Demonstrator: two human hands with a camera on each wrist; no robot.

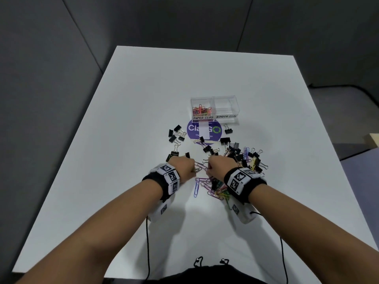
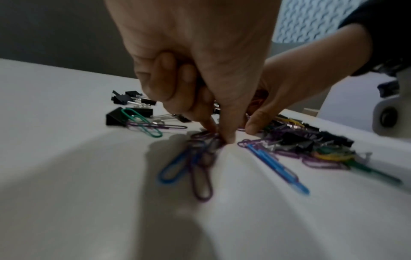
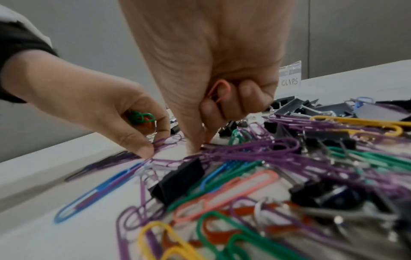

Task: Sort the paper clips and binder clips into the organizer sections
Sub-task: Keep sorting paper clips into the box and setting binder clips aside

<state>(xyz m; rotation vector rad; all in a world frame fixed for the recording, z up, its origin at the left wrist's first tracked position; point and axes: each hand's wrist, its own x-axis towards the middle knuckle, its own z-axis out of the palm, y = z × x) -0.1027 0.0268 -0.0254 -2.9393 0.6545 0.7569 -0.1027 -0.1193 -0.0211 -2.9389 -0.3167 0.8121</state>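
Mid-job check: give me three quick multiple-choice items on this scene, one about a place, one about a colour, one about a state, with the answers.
1. Which organizer section holds clips?
A. paper clips section
B. binder clips section
C. both

2. What colour are the binder clips on the table?
A. red
B. black
C. white

3. What is the right hand doing?
A. lying flat and open
B. resting on the organizer
C. pinching at the paper clips, with an orange clip in its grip

Answers: A, coloured clips fill only the left section; B, their bodies are black; C, curled fingers hold the clip.
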